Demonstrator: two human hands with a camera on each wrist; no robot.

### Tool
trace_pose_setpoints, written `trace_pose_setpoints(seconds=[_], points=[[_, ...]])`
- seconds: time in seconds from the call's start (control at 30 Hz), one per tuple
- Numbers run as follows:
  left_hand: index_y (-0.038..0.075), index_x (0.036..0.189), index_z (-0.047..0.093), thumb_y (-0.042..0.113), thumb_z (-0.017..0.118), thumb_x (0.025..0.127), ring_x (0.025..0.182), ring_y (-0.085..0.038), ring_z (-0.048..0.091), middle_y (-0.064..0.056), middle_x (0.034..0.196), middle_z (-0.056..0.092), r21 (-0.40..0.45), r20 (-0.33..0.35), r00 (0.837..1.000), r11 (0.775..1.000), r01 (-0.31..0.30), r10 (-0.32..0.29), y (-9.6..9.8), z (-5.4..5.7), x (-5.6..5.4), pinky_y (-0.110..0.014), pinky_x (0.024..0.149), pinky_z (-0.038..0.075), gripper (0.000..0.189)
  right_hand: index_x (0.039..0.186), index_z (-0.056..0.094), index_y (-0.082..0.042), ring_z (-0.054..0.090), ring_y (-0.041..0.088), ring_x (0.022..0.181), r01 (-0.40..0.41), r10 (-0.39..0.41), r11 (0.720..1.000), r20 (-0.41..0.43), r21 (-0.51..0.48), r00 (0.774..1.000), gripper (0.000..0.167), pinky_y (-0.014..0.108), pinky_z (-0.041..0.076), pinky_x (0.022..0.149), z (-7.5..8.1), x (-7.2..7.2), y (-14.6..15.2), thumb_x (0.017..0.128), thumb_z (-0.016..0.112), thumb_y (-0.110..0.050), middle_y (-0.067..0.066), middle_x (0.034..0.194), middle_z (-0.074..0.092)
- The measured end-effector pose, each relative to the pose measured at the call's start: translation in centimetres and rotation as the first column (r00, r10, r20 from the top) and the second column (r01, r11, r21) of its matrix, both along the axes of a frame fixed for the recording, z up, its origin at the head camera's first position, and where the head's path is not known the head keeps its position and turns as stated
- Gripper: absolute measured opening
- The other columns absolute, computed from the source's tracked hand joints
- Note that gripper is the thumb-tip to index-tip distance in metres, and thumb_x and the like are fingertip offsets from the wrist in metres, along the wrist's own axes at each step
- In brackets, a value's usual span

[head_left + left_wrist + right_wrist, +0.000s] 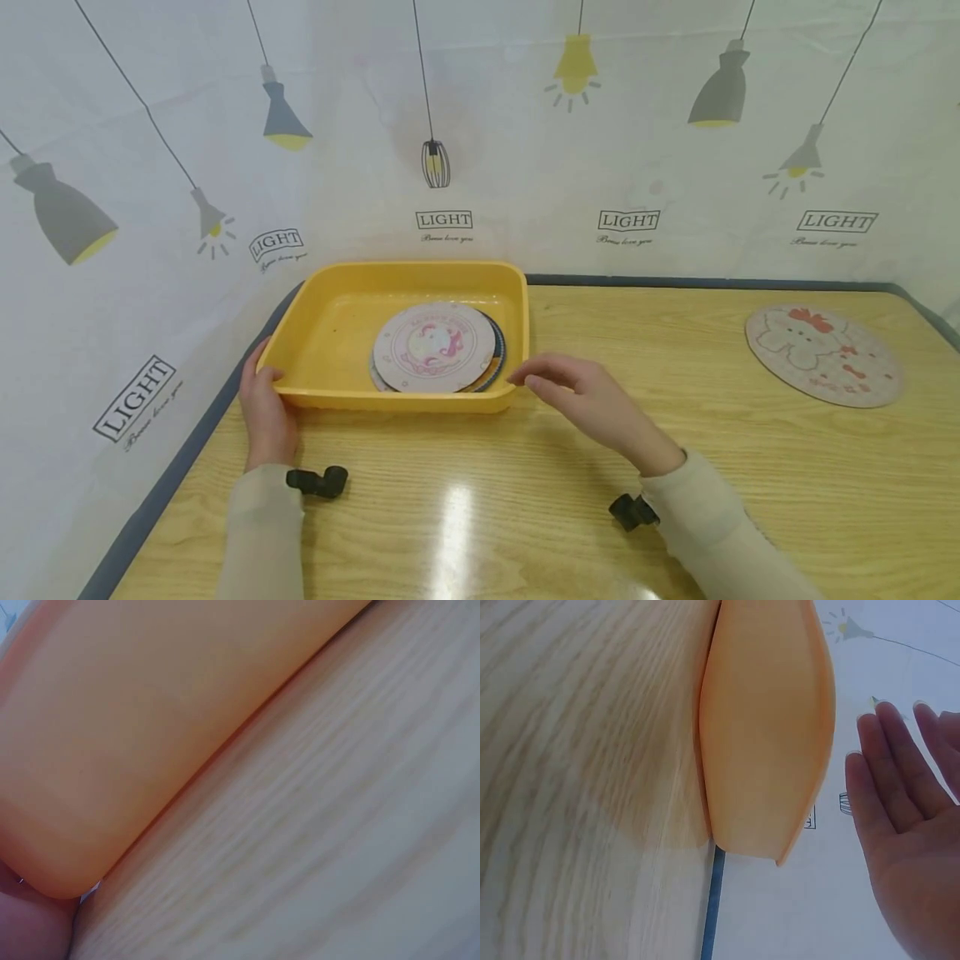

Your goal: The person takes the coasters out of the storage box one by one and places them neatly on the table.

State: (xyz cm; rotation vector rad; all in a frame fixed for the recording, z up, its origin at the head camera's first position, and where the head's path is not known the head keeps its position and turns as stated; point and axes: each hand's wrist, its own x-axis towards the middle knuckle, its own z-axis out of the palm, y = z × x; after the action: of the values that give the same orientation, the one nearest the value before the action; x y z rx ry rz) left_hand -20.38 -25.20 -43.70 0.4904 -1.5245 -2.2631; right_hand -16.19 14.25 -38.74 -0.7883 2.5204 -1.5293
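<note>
The head view looked forward and down across the table (390, 500), far enough back to take in the whole tray (322, 333), the left hand (268, 412), the right hand (592, 402) and the wall (517, 142). The left wrist view sat low, tilted, very near the tray. The right wrist view, rolled sideways, faced the tray from farther off, sharing wall and right hand with the head view.

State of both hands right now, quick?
Left hand: closed on the near left corner of the yellow tray.
Right hand: open, fingers beside the tray's right end, holding nothing.
</note>
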Motion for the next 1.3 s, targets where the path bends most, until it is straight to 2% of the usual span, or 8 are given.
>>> trace_pose_setpoints(seconds=[0.27, 0.43, 0.53, 0.67, 0.8, 0.93, 1.03, 1.3], points=[[0.018, 0.130, 0.045, 0.002, 0.030, 0.083, 0.118, -0.021, 0.038, -0.002, 0.133, 0.038, -0.016, -0.001, 1.000, 1.000, -0.003, 0.003, 0.0, -0.2, -0.1, -0.032, 0.095, 0.031, 0.051, 0.106, 0.061, -0.028, 0.053, 0.002, 0.099, -0.032, 0.034, 0.998, -0.037, 0.056, 0.999, 0.024, 0.030, 0.042, 0.085, -0.5, 0.1, -0.9, 0.090, 0.047, -0.039, -0.015, 0.104, 0.059], [0.018, 0.129, 0.046, 0.003, 0.030, 0.083, 0.118, -0.020, 0.038, -0.002, 0.133, 0.038, -0.014, -0.007, 1.000, 1.000, -0.002, 0.002, -0.1, -0.3, -0.3, -0.032, 0.095, 0.031, 0.051, 0.106, 0.062, -0.025, 0.053, 0.001, 0.097, 0.007, 0.006, 0.994, -0.115, 0.111, 0.993, 0.025, 0.034, 0.043, 0.083, -0.5, 0.3, -1.6, 0.091, 0.046, -0.036, -0.016, 0.103, 0.060], [0.018, 0.129, 0.046, 0.003, 0.031, 0.084, 0.119, -0.020, 0.038, -0.002, 0.133, 0.038, -0.015, -0.004, 1.000, 1.000, -0.003, 0.003, -0.1, -0.2, -0.5, -0.031, 0.096, 0.031, 0.051, 0.103, 0.064, -0.023, 0.054, 0.002, 0.092, 0.060, -0.029, 0.986, -0.190, 0.158, 0.981, 0.022, 0.036, 0.044, 0.080, -0.4, 0.3, -2.1, 0.091, 0.047, -0.033, -0.017, 0.099, 0.060], [0.017, 0.131, 0.044, 0.002, 0.030, 0.083, 0.119, -0.020, 0.037, -0.001, 0.133, 0.038, -0.010, -0.001, 1.000, 1.000, -0.006, 0.006, 0.0, -0.1, -0.5, -0.031, 0.096, 0.030, 0.052, 0.097, 0.066, -0.023, 0.053, 0.000, 0.080, 0.142, -0.076, 0.967, -0.291, 0.213, 0.954, 0.018, 0.028, 0.045, 0.071, -0.6, 0.1, -3.1, 0.089, 0.052, -0.031, -0.018, 0.093, 0.061], [0.016, 0.131, 0.044, 0.001, 0.030, 0.082, 0.118, -0.020, 0.038, -0.001, 0.133, 0.038, -0.002, 0.008, 1.000, 1.000, -0.014, 0.014, 0.1, -0.1, -0.3, -0.032, 0.095, 0.031, 0.053, 0.094, 0.067, -0.021, 0.048, 0.002, 0.064, 0.169, -0.079, 0.955, -0.339, 0.243, 0.937, 0.016, 0.022, 0.041, 0.059, -0.9, -0.3, -4.2, 0.088, 0.054, -0.029, -0.015, 0.083, 0.061], [0.019, 0.130, 0.045, 0.002, 0.030, 0.083, 0.118, -0.020, 0.039, 0.000, 0.132, 0.039, -0.024, 0.018, 1.000, 1.000, -0.009, 0.009, 0.2, -0.3, -0.1, -0.031, 0.094, 0.032, 0.053, 0.089, 0.067, -0.022, 0.044, 0.004, 0.054, 0.206, -0.118, 0.939, -0.305, 0.275, 0.945, 0.016, 0.022, 0.038, 0.050, -0.6, -0.7, -5.0, 0.089, 0.052, -0.028, -0.015, 0.067, 0.055], [0.020, 0.130, 0.045, 0.003, 0.030, 0.083, 0.118, -0.021, 0.039, 0.000, 0.132, 0.039, -0.037, 0.011, 1.000, 0.999, -0.001, 0.002, 0.2, -0.4, -0.2, -0.031, 0.093, 0.033, 0.052, 0.084, 0.066, -0.023, 0.043, 0.007, 0.050, 0.238, -0.174, 0.927, -0.229, 0.289, 0.958, 0.017, 0.025, 0.035, 0.049, -0.1, -1.2, -5.3, 0.088, 0.050, -0.028, -0.015, 0.062, 0.054], [0.021, 0.129, 0.046, 0.004, 0.031, 0.084, 0.117, -0.020, 0.040, 0.001, 0.132, 0.039, -0.021, 0.024, 1.000, 1.000, -0.012, 0.013, -0.1, -0.5, -0.2, -0.030, 0.094, 0.033, 0.051, 0.095, 0.066, -0.016, 0.056, 0.003, 0.063, 0.236, -0.247, 0.926, 0.001, 0.295, 0.969, 0.024, 0.029, 0.040, 0.059, 0.6, -2.9, -6.0, 0.090, 0.047, -0.029, -0.014, 0.063, 0.061]])
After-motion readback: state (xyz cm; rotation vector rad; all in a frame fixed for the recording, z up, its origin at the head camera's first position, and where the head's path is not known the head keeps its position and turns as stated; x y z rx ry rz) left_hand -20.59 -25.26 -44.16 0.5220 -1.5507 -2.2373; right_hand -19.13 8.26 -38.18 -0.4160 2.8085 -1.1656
